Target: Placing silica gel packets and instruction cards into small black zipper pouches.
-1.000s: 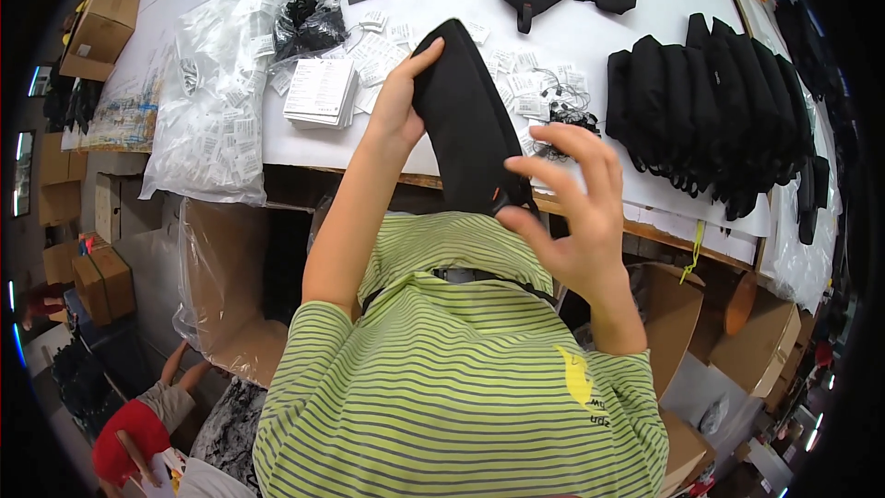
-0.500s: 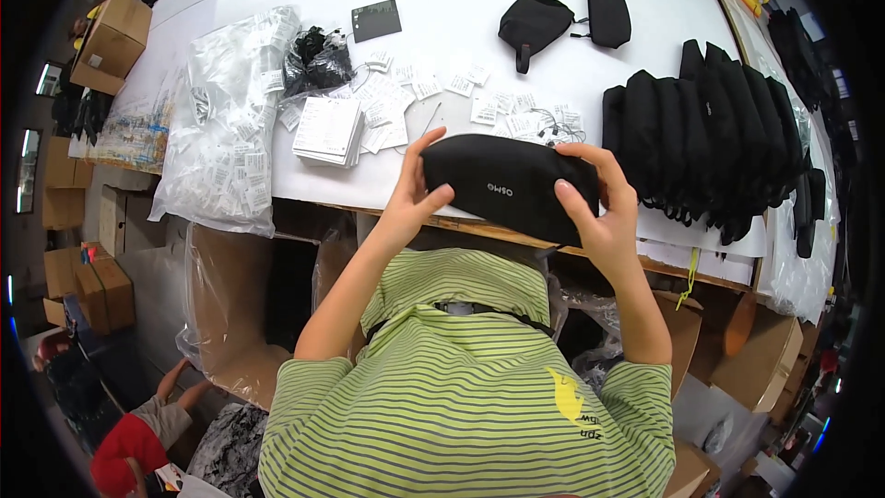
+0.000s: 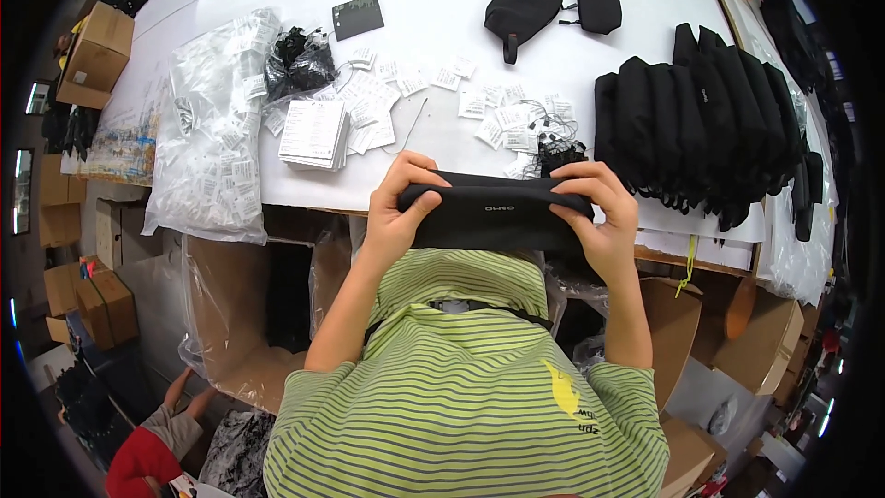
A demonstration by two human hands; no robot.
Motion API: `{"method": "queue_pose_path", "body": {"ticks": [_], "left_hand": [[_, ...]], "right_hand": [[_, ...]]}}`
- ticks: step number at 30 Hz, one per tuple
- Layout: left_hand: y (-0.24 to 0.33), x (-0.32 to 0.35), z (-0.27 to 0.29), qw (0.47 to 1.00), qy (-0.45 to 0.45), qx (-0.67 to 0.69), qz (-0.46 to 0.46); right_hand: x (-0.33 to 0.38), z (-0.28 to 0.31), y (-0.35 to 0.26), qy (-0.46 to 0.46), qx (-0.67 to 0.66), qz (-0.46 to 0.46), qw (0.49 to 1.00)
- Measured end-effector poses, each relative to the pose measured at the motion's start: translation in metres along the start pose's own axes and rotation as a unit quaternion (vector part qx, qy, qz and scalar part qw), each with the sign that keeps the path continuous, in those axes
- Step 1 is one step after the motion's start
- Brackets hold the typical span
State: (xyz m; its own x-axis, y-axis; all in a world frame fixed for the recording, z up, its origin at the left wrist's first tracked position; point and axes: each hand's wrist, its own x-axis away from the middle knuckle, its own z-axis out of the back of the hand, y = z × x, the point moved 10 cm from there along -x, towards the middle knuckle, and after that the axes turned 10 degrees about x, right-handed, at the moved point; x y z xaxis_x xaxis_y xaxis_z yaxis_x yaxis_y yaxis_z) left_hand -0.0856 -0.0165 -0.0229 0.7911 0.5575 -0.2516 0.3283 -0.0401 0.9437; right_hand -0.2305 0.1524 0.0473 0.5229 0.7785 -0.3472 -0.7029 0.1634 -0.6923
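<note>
**Both hands on the pouch, held flat at the table edge**

So the person has a black zip pouch (image 3: 498,217) stretched sideways between both hands, right above the near edge of the white table (image 3: 442,28). Left hand (image 3: 398,207) is clamped round the left end, thumb on the near face and fingers curled over the top edge. Right hand (image 3: 604,217) does the same on the right end. Both grips are closed firmly on the fabric, and the pouch sits level, long side up.

My take on doing this bit well: keep the pull even from both ends so the top seam stays straight and doesn't twist, and keep it off the loose paper tags (image 3: 502,111) scattered just beyond it.

Around it: a row of finished black pouches (image 3: 701,129) stands packed together on the right, a stack of white cards (image 3: 312,134) and a pile of clear plastic bags (image 3: 217,129) on the left. Two more black pouches (image 3: 553,5) lie further back.
</note>
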Motion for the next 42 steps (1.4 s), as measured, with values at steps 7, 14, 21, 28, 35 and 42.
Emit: {"method": "queue_pose_path", "body": {"ticks": [7, 14, 21, 28, 35, 42], "left_hand": [[0.005, 0.001, -0.008, 0.994, -0.077, -0.058, 0.042], [0.027, -0.005, 0.068, 0.948, 0.085, -0.307, -0.002], [-0.004, -0.005, 0.149, 0.806, 0.143, -0.575, 0.006], [-0.020, 0.007, 0.167, 0.805, 0.123, -0.580, 0.030], [-0.007, 0.008, 0.206, 0.872, 0.234, -0.428, 0.028], [-0.017, -0.002, 0.229, 0.868, 0.307, -0.372, 0.120]], "right_hand": [[0.011, -0.017, 0.023, -0.217, -0.100, -0.146, 0.960], [0.019, 0.116, 0.057, 0.063, -0.094, -0.251, 0.961], [0.042, 0.273, 0.036, 0.445, 0.140, -0.146, 0.872], [0.120, 0.376, 0.071, 0.670, 0.220, -0.091, 0.703], [0.165, 0.412, 0.179, 0.647, 0.398, -0.282, 0.587], [0.200, 0.408, 0.318, 0.470, 0.378, -0.340, 0.722]]}}
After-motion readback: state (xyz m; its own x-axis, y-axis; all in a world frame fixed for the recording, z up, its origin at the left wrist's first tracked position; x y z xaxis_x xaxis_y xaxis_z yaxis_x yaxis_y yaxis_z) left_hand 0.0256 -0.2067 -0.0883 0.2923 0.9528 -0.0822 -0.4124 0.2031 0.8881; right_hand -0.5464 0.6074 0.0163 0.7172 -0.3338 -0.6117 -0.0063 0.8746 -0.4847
